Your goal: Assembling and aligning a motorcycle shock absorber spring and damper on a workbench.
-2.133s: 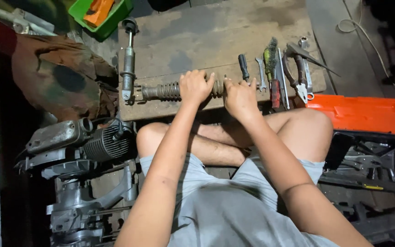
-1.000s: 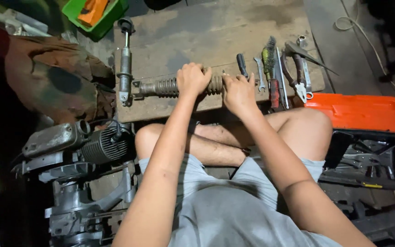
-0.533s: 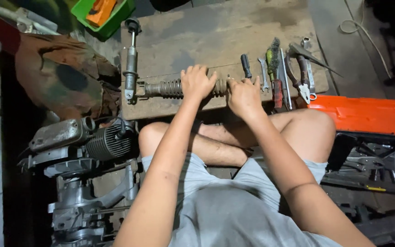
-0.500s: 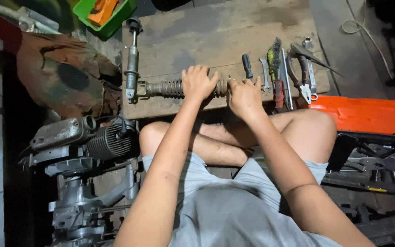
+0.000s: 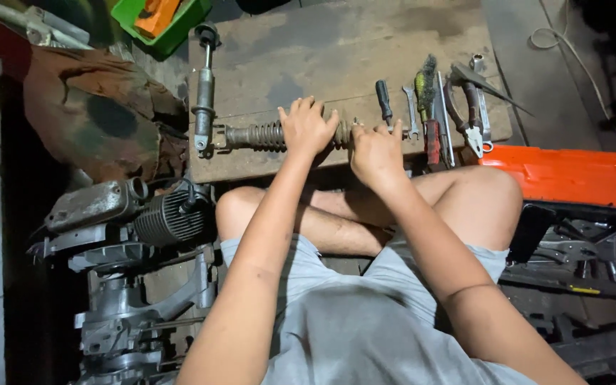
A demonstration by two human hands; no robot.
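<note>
Dim workshop floor, a worn wooden board [image 5: 336,43] as work surface. At far left, an engine block [image 5: 130,221]; beyond it a green bin [image 5: 133,14]. On the board's near edge, a coil-spring shock absorber [image 5: 258,135], long axis left to right, eyelet end pointing left. Left hand [image 5: 306,127] wrapped over its spring; right hand [image 5: 376,153] clenched on its right end. Further right, hand tools [image 5: 436,107], then an orange tray [image 5: 572,175].

A repair workshop (hand tools [image 5: 436,114], engine [image 5: 144,221] on floor).
</note>
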